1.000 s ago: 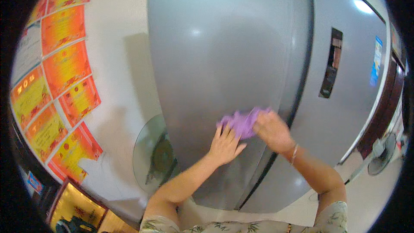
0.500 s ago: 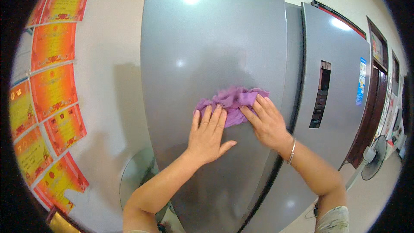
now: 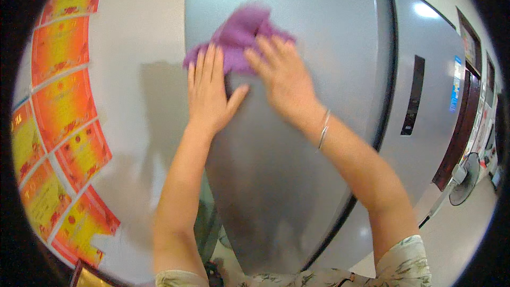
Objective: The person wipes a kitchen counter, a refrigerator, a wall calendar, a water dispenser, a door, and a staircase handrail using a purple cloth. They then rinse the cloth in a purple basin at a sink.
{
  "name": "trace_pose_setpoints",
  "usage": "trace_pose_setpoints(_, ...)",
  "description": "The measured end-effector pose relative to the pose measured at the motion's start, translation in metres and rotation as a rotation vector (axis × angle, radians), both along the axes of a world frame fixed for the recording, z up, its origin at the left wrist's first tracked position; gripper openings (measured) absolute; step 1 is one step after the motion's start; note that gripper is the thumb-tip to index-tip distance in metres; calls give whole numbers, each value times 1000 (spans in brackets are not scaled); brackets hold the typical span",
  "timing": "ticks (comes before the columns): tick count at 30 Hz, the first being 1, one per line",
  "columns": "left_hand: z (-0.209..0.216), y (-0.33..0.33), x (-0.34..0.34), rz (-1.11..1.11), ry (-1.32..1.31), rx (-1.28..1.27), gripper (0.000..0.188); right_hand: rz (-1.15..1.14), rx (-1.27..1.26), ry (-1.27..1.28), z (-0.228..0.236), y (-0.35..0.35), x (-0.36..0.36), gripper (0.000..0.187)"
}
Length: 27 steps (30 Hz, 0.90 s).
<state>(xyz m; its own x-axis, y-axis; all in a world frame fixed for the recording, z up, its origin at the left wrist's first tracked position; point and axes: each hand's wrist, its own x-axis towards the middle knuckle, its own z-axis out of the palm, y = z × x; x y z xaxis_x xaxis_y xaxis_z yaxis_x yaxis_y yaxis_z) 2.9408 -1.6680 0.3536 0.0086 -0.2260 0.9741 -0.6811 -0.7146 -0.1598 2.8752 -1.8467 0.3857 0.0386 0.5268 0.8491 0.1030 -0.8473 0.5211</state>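
A crumpled purple cloth [image 3: 236, 40] is pressed against the upper left part of a grey refrigerator door [image 3: 303, 180], its top slightly blurred. My left hand [image 3: 210, 93] lies flat near the door's left edge, its straight fingertips on the cloth's lower edge and its thumb spread to the right. To its right, my right hand [image 3: 284, 74] rests with outstretched fingers on the cloth's right part, a thin bangle [image 3: 324, 130] round the wrist. Neither hand closes round the cloth; both press it from the front.
Red and yellow paper certificates [image 3: 61, 101] cover the wall at left. A second grey door [image 3: 441, 95] with a dark narrow panel [image 3: 413, 95] stands at right. Beyond it is a standing fan [image 3: 465, 179]. A greenish glass-like object [image 3: 206, 223] sits low beside the refrigerator's left side.
Both hands have slid the cloth up and to the left across the door, from its middle to near its left edge. The view has also shifted a little.
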Motion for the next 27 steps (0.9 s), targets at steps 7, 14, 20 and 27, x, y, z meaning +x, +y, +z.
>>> trace_pose_setpoints(7,-330,29,-21,-13,542,-143,102,47,-203,642,-230,64,-12,44)
trace_pose_setpoints(14,-334,-4,-68,-52,526,144,68,71,-177,683,-255,-27,-55,35)
trace_pose_setpoints(20,-109,-123,-85,-220,95,221,64,-255,-14,137,-97,-143,-104,25)
trace_pose_setpoints(27,-94,-165,-95,-275,91,99,49,-77,192,152,-104,-157,-106,31)
